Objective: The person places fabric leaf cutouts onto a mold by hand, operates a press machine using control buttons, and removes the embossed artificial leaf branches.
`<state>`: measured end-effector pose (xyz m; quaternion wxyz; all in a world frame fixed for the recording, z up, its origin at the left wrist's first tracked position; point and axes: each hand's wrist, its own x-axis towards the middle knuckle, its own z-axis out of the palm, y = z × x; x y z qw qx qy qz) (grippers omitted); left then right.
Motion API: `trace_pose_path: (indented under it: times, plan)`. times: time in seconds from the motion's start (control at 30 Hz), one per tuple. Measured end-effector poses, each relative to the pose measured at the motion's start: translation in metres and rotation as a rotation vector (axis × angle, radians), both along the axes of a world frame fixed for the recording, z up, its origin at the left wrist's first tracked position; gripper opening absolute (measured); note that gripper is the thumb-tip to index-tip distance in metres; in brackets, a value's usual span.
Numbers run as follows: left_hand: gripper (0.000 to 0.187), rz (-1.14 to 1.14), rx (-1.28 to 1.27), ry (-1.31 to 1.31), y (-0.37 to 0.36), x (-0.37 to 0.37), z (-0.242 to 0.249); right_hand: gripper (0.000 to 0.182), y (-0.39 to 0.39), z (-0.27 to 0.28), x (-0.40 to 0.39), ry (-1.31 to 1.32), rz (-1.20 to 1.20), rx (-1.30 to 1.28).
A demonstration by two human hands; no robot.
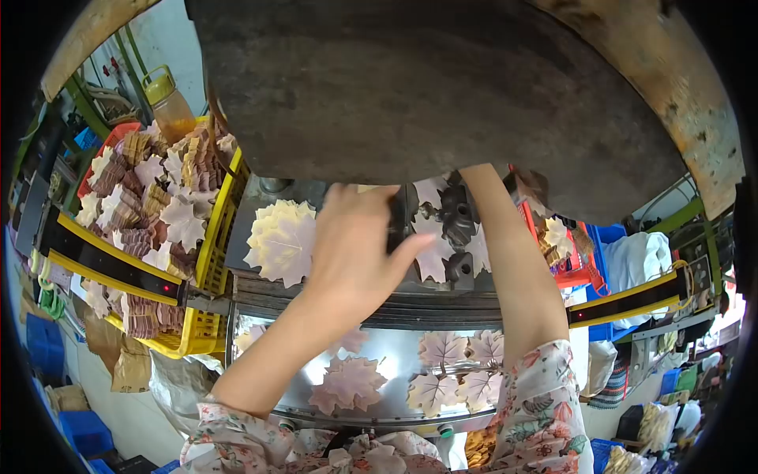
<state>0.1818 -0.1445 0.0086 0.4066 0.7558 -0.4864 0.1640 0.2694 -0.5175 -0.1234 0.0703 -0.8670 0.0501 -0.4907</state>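
My left hand [353, 241] is over the dark press bed, between a stack of pale maple-leaf pieces [282, 241] and a metal die [458, 225]. Its thumb stretches out to the right, apart from the fingers, which are blurred and partly hidden; I see nothing in its grip. Pinkish leaf pieces [432, 257] lie beside and among the die's blocks. My right forearm [517, 261] reaches up past the die, and the hand itself is hidden beneath a big dark plate [426, 95]. On the shiny front ledge lie a pile of leaf pieces [348, 383] and a joined group of leaves [456, 371].
A yellow crate [213, 237] heaped with leaf stacks stands at left, with a yellow-lidded bottle [170, 107] behind it. Black-and-yellow bars [114, 257] flank the press on both sides. At right are a red basket [572, 272] of leaf pieces and white sacking [636, 268].
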Motion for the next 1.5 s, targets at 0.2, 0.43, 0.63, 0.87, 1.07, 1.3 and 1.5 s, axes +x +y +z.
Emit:
trace_pose_path:
  times: [0.2,0.43,0.63,0.87,1.07,1.3,1.5]
  plan:
    - [0.035,0.174,0.007,0.346,0.093,0.024,-0.026,0.047,0.14,0.116,-0.131,0.35,-0.134,0.043]
    - [0.034,0.368,0.189,-0.035,0.097,0.07,-0.064,0.042,0.243,0.12,-0.222,0.301,0.118,0.623]
    - [0.023,0.301,0.194,-0.005,0.093,0.066,-0.042,0.047,0.252,0.122,-0.235,0.416,0.125,0.658]
    - [0.012,-0.113,-0.308,0.714,0.057,0.071,-0.028,0.032,0.239,0.146,-0.173,0.256,0.168,0.464]
    - [0.019,-0.084,-0.112,0.847,0.04,0.062,-0.018,0.023,0.241,0.147,-0.128,0.389,0.391,0.759]
    - [0.023,-0.254,-0.417,0.88,0.045,0.069,-0.036,0.021,0.141,0.094,-0.084,0.414,-0.047,0.176]
    - [0.023,-0.153,-0.343,0.644,0.043,0.075,-0.03,0.029,0.094,0.115,0.019,0.412,0.006,0.065]
